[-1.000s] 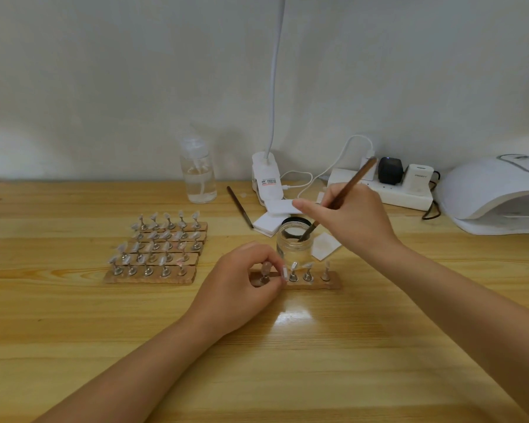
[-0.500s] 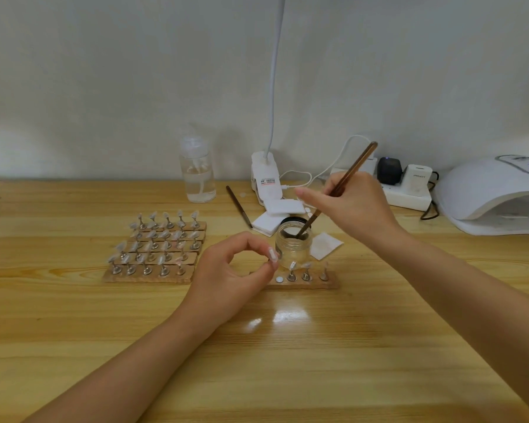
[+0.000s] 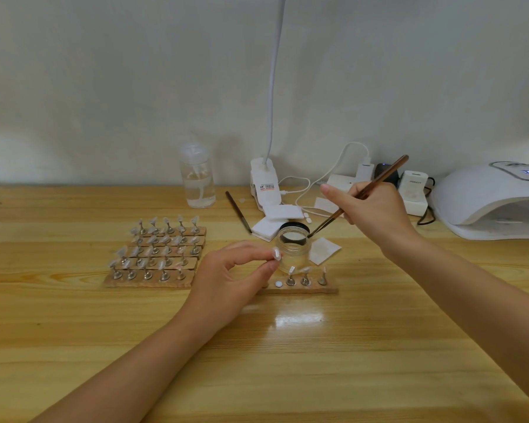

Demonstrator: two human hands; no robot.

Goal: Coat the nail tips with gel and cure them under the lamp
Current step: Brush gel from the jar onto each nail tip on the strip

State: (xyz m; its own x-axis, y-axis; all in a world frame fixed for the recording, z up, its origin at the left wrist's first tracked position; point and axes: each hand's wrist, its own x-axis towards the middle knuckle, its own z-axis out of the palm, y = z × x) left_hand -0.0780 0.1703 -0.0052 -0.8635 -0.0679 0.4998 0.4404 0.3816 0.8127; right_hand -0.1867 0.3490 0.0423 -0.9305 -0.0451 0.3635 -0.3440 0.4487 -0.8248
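Note:
My left hand (image 3: 235,279) pinches a small nail tip stand (image 3: 276,255) between thumb and forefinger, lifted just above the near wooden strip (image 3: 303,289). That strip still carries three stands with nail tips and a bare white magnet spot. My right hand (image 3: 376,212) grips a brown brush (image 3: 361,193), whose bristle end touches the rim of the open glass gel jar (image 3: 293,247) behind the strip. The white curing lamp (image 3: 489,203) stands at the far right, its display lit.
Several wooden strips full of nail tips (image 3: 156,254) lie to the left. A clear bottle (image 3: 197,178), a second brush (image 3: 238,211), white pads (image 3: 275,219), a clip lamp base (image 3: 264,187) and a power strip with plugs (image 3: 409,190) line the back.
My left hand lifted one nail tip stand off the near strip and raised it. My right hand drew the brush up out of the jar to its rim.

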